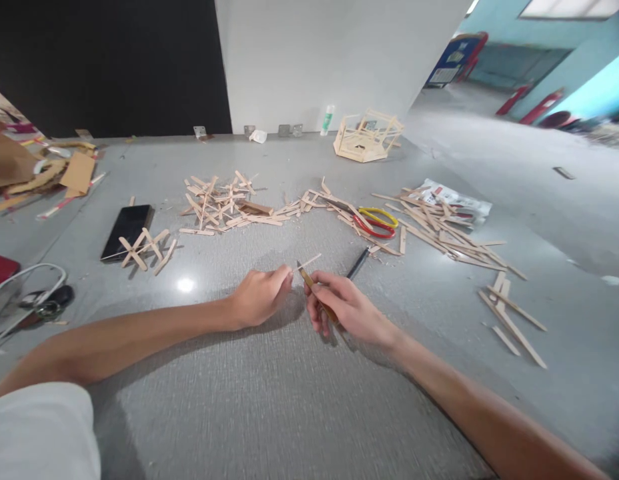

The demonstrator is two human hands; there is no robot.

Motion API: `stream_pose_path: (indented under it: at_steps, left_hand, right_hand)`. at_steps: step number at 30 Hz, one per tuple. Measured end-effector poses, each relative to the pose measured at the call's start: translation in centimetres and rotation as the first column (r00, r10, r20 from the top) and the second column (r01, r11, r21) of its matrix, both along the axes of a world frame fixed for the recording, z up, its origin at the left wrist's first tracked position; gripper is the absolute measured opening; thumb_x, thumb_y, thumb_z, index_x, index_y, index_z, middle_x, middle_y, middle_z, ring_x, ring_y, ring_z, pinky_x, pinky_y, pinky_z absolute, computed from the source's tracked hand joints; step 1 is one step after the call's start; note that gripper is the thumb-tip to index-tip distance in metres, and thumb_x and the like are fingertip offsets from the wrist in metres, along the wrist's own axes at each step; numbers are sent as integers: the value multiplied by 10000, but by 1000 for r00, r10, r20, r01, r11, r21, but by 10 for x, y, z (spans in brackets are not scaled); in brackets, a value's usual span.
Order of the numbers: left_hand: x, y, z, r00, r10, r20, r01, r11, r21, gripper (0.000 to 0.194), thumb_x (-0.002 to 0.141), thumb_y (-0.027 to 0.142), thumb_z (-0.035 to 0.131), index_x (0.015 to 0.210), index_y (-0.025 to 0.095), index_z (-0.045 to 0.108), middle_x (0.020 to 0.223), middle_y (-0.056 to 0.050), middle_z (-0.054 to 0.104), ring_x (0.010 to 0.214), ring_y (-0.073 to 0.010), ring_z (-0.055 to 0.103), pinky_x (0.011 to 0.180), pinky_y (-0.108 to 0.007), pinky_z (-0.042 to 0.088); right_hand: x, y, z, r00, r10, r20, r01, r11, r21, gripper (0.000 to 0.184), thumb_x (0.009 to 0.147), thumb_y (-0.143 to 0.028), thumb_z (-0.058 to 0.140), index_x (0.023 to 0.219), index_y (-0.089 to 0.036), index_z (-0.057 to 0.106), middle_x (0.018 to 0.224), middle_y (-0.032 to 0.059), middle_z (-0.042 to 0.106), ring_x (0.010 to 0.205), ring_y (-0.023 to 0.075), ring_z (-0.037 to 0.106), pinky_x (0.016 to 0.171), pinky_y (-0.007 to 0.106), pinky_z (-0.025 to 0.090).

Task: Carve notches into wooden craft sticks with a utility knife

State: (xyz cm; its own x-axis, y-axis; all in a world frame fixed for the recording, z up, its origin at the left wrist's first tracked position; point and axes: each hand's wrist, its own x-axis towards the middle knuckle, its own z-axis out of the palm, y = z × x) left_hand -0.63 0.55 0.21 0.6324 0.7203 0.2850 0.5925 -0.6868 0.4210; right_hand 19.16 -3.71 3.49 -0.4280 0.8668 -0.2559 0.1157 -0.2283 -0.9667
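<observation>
White sleeve (44,433): nearest the camera, lower left corner.
Pale stick (312,261): one, thin, between the hands; inner end in the left fingertips, outer end free, probably to leave it open to the tool.
Left hand (262,295): closed, thumb and finger pinching the stick near its end, seemingly to steady it.
Right hand (352,308): partly curled around the tool; thumb along its upper side, likely for control of the tip; lower fingers loosely bent.
Brown-handled tool (323,301): slim, apparently a small knife; slanted, its dark tip at the stick beside the left fingertips.
Black pen (358,263): lying just beyond the right hand, within easy reach.
Scissors (377,223): red and yellow handles toward the person, perhaps for ready pickup; blades among sticks.
Left stick heap (264,218): loose, some pieces crossed.
Right stick pile (434,220): longer pieces, beside a plastic packet (467,203), possibly their wrapper.
Phone (124,230): flat, left; crossed sticks (133,253) overlap its near edge.
Stick frame (362,153): open, many-sided, standing at the back by the panel, presumably out of the way of the arms.
White-and-green tube (327,120): upright, left of the frame.
</observation>
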Motion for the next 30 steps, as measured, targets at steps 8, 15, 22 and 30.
stream_pose_path:
  at_steps: [8, 15, 22, 30]
  left_hand:
    - [-1, 2, 0, 995, -88, 47, 91, 993, -72, 307, 1021, 284, 208, 950, 165, 483, 672, 1, 582, 524, -107, 515, 533, -225, 383]
    - [1, 3, -4, 999, -34, -35, 34, 999, 12, 434, 1034, 341, 115, 983, 152, 502, 594, 25, 527, 464, -117, 487, 492, -236, 358]
    - [-2, 4, -6, 996, -89, -31, 89, 996, -10, 361, 1024, 286, 171, 1009, 146, 504, 624, 16, 547, 484, -113, 502, 496, -223, 369]
    - [-2, 5, -6, 986, -169, 2, 169, 986, -5, 321, 1012, 256, 215, 1028, 127, 508, 638, 2, 564, 471, -103, 480, 482, -211, 367]
  right_hand:
    - [22, 21, 0, 997, 72, 12, -70, 989, -130, 390, 874, -572, 532, 728, -221, 444, 506, -115, 254, 390, 39, 175, 341, 185, 163]
    - [-10, -1, -8, 962, -243, 128, 238, 970, 48, 405, 883, -600, 489, 744, -220, 470, 502, -97, 296, 379, 49, 246, 356, 209, 201]
    - [8, 9, -3, 960, -147, 240, 118, 984, 134, 443, 883, -625, 465, 726, -211, 481, 489, -88, 325, 381, 51, 269, 372, 214, 224]
    - [29, 22, 8, 962, 67, 264, -85, 995, 57, 432, 869, -625, 484, 734, -215, 476, 499, -94, 310, 394, 58, 263, 372, 205, 220]
